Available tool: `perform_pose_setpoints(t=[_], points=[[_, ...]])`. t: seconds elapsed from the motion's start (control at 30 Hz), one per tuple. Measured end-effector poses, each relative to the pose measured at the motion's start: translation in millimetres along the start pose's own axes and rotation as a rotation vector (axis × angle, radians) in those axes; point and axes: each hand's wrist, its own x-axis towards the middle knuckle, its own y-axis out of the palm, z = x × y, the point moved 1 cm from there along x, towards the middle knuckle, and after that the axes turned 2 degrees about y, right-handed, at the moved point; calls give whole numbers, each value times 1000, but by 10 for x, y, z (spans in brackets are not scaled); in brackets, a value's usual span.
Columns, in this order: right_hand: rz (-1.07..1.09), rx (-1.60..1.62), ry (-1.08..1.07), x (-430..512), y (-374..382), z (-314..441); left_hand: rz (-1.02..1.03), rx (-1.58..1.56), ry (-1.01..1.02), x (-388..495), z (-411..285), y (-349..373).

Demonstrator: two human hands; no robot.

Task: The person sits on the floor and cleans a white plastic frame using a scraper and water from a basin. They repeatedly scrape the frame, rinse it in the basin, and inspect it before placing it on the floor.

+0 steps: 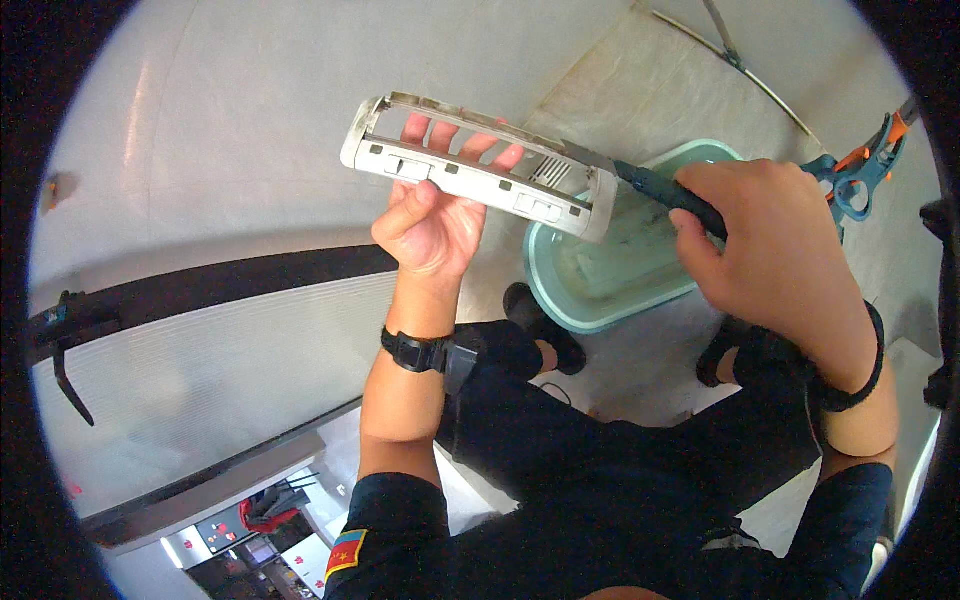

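My left hand (pixel 442 202) holds a long white plastic frame (pixel 480 187) from below, its thumb on the near face and its fingers visible through the opening. The frame has small square holes, a slotted part near its right end and brownish grime along its far edge. My right hand (pixel 765 247) is closed around the dark handle of a brush-like tool (pixel 667 196). The tool's thin far end meets the frame's upper right edge; its exact kind cannot be told. Beneath both hands lies a pale green plastic basin (pixel 592 300) with cloudy-looking contents.
Blue-and-orange tools (pixel 855 180) stand at the right, partly cut off. A thin metal rod (pixel 772 94) crosses the upper right. At left is a ribbed translucent door panel (pixel 247 375) with a dark frame and a handle (pixel 73 386). My feet are beside the basin.
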Motion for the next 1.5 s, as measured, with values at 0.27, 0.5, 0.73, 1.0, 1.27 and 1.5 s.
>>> perform_pose_setpoints(t=[0.27, 0.5, 0.73, 1.0, 1.27, 1.5], points=[[-19, -10, -41, -12, -23, -70, -107, 60, 17, 1, -15, -23], [-45, 79, -70, 31, 45, -119, -101, 59, 23, 13, -42, -9], [-72, 152, -75, 74, 70, -111, -140, 63, -4, -2, -18, 50], [-60, 169, -93, 88, 72, -26, -98, 16, -23, -40, -48, 20], [-57, 163, -112, 103, 124, -116, -90, 46, -21, -40, 52, 80], [34, 5, -33, 31, -50, -100, -60, 111, 26, -52, 22, 46]])
